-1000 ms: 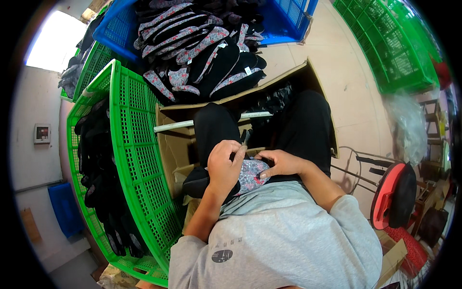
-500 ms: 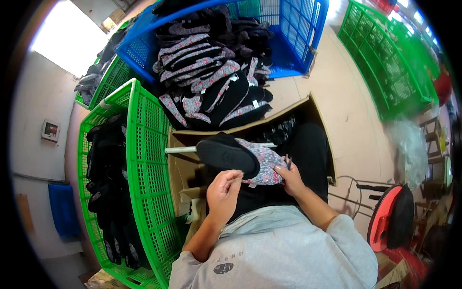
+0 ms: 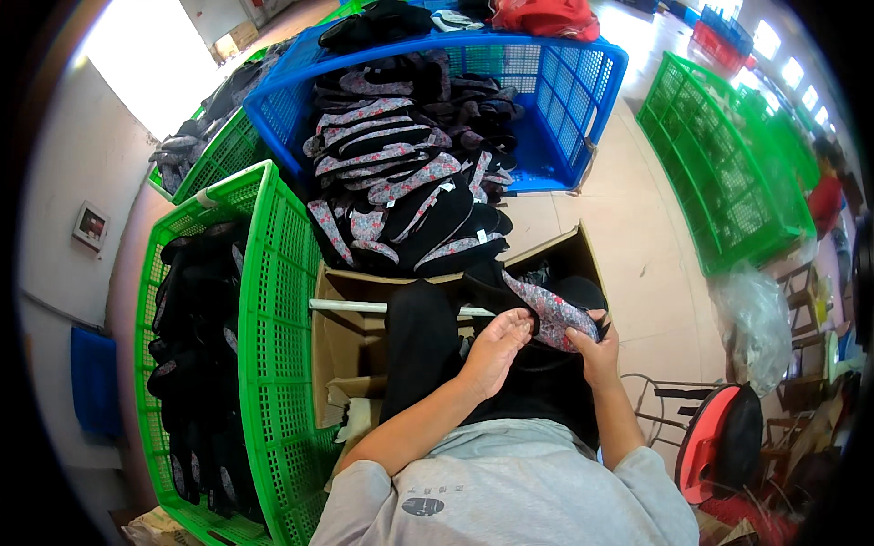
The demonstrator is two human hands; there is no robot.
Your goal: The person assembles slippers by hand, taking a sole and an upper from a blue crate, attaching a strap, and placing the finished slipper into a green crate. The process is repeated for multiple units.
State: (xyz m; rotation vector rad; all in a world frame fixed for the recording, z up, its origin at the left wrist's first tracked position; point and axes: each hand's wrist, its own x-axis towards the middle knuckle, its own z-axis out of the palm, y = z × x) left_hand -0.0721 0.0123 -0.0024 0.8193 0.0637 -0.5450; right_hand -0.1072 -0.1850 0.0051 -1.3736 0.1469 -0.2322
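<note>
Above my lap is a slipper with a grey-and-red floral upper and black parts. My right hand grips its right end, the thumb lying on the floral fabric. On the slipper's near left edge, the fingers of my left hand are pinched together; whether they hold the edge or a tiny bit on it is too small to tell. An open cardboard box surrounds my knees, with a pale rod across it. Beyond the box lies a heap of similar slippers.
The heap spills out of a blue crate at the far side. A green crate full of black slippers stands at my left. On the right are other green crates, a clear plastic bag and a red-and-black stool.
The slipper has moved right and turned, so its black sole no longer faces up and the floral side shows. My left hand has followed it rightward. The view has tilted up slightly.
</note>
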